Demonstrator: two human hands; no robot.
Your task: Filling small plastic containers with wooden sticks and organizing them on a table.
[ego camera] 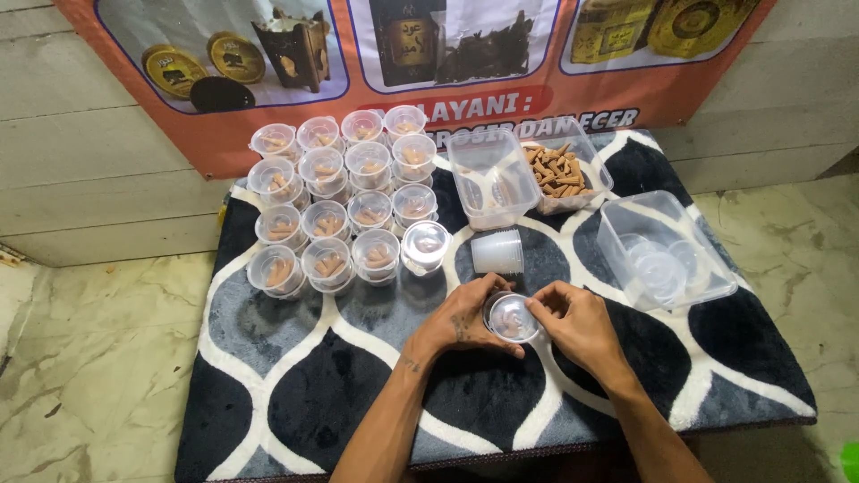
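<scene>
- both hands down at the near middle of the patterned mat, pressed in around one small clear cup.
- left hand cupping the cup's left side, fingers curled against the rim.
- right hand closing in from the right, fingertips on the lid edge; cup gripped between the two.
- brown cone-shaped pieces visible through the cup's clear top.
- just beyond the hands, an empty plastic cup lying on its side.
- to its left, a lidded clear cup standing at the end of the front row.
- further left, a block of filled lidded cups, packed in rows, touching one another, each with brown pieces inside.
- at the back, a clear rectangular tub, empty-looking, and beside it a tub of loose brown cones.
- off to the right, a larger clear container with round lids inside.
- behind it all, an orange banner on the wall.
- pale marbled floor around the mat.
</scene>
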